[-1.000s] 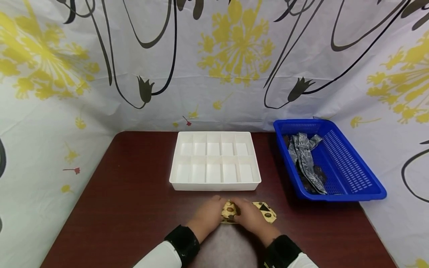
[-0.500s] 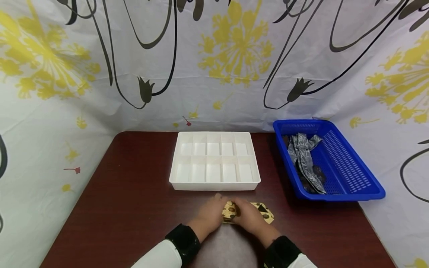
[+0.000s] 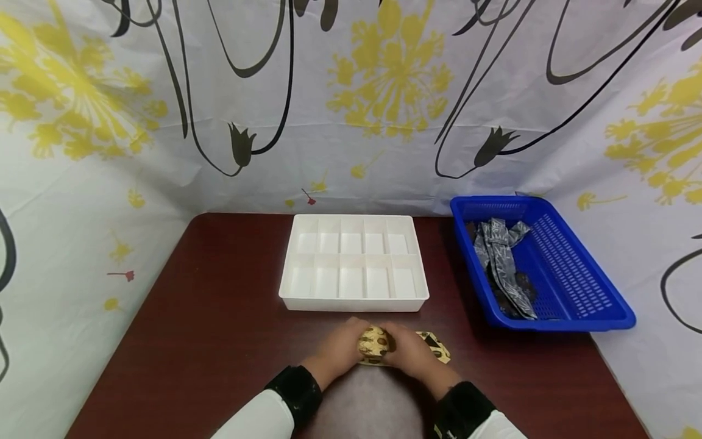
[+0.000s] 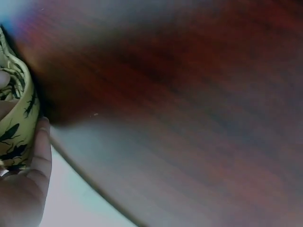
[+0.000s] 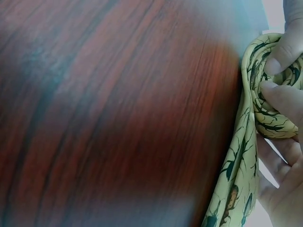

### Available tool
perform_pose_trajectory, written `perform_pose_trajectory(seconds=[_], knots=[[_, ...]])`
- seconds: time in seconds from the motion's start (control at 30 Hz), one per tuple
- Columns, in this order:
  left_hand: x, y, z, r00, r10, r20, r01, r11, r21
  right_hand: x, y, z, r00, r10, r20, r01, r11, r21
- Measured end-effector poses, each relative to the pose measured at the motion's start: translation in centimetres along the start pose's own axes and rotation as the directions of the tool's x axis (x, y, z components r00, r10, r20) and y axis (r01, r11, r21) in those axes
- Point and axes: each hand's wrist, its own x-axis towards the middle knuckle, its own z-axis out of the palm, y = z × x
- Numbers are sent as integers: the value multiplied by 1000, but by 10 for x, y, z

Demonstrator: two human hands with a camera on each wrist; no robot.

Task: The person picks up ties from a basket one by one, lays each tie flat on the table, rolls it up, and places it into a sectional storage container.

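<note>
Between both hands is a yellow necktie (image 3: 375,341) printed with dark insects, partly wound into a roll on the table. Its loose end runs out to the right behind the right hand. My left hand (image 3: 341,349) holds the roll from the left, and my right hand (image 3: 412,352) grips it from the right. In the right wrist view, the necktie's (image 5: 239,156) coiled layers show, with thumbs (image 5: 284,54) pressed into the coil and the flat tail trailing down. The left wrist view shows fingers (image 4: 42,151) along the roll's outer side.
A white tray (image 3: 353,305) with two rows of compartments stands just beyond the hands. To the right, a blue plastic basket (image 3: 576,280) holds grey patterned neckties (image 3: 501,259) and darker items. The dark reddish-brown table (image 3: 192,341) meets a flower-printed cloth (image 3: 307,122) behind.
The hands stay in nearly the same place around the necktie's roll. The roll has turned a little and the loose tail looks slightly shorter. Tray and basket are unchanged.
</note>
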Motion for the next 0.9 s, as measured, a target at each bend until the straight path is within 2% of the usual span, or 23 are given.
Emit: perform_pose_trajectory(seconds=[0.17,0.37,0.43,0.5,0.6,0.7,0.77,0.83,0.9], knots=[[2,14,-4,998,-32,47,23,983,184,-1,2,0,1000,-14,4,14,1000,-7],[4,31,-1,999,-30,23,18,921,389,-4,2,0,998,-60,-21,59,998,-25],[4,35,0,999,-34,14,25,902,432,-5,2,0,998,-55,-22,55,998,-21],[4,39,-1,999,-51,10,41,893,448,-5,1,0,999,-46,-20,46,999,-10],[3,38,-3,996,-84,21,70,921,383,-4,2,0,999,-46,-18,46,999,-10],[3,29,-6,995,-98,27,89,969,231,-3,3,1,998,-60,-25,60,998,-12],[1,20,-5,996,-90,25,87,990,111,-3,5,2,997,-65,-32,65,998,-5],[-1,11,-3,998,-64,9,64,998,-18,-4,6,2,996,-74,-42,75,997,18],[-3,3,0,999,-44,-6,43,991,-124,-5,7,2,993,-102,-64,104,994,27]])
